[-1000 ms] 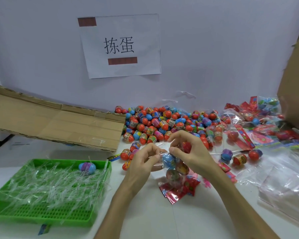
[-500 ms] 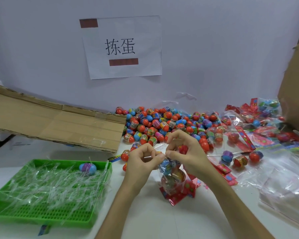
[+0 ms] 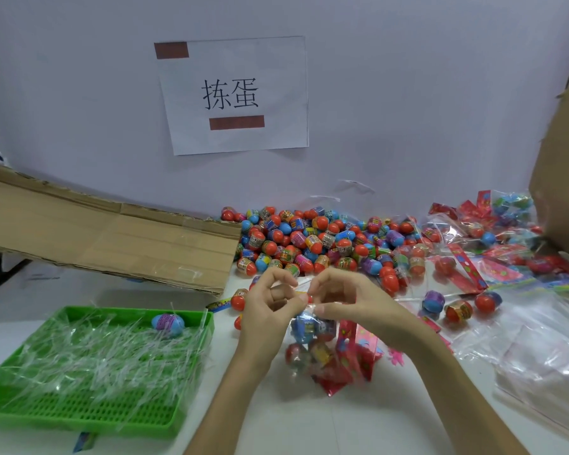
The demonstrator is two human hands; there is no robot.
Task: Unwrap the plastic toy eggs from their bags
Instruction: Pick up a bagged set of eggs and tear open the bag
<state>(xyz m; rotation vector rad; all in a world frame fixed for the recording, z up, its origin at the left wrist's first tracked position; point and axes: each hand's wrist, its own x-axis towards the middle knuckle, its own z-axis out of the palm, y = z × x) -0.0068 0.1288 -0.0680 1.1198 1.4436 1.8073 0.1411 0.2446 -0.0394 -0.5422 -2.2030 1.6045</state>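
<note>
Toy eggs (image 3: 304, 328): several sit sealed inside a clear bag (image 3: 309, 354), which is held low over the worktop (image 3: 276, 425) between the two hands. A red printed card (image 3: 345, 364) shows at its lower right.
Left hand (image 3: 270, 310): thumb and forefinger pinch the top edge of the bag, and the other fingers are curled in.
Right hand (image 3: 352, 300): takes the same pinch on the top edge, just beside the left, with the fingertips nearly meeting.
Step in hand: most likely parting the film at the bag's mouth.
Doing it well: keep both pinches close together at the seam and pull them apart sideways and evenly, so the film gives at one spot. Keep the bag low so freed eggs drop only a little way.
Watch for: thin film slipping from the fingers, and round eggs rolling once they are out.
Around: a pile of loose eggs (image 3: 309, 238) lies behind the hands. A green tray (image 3: 79, 423) at the left holds plastic strips (image 3: 96, 353).
</note>
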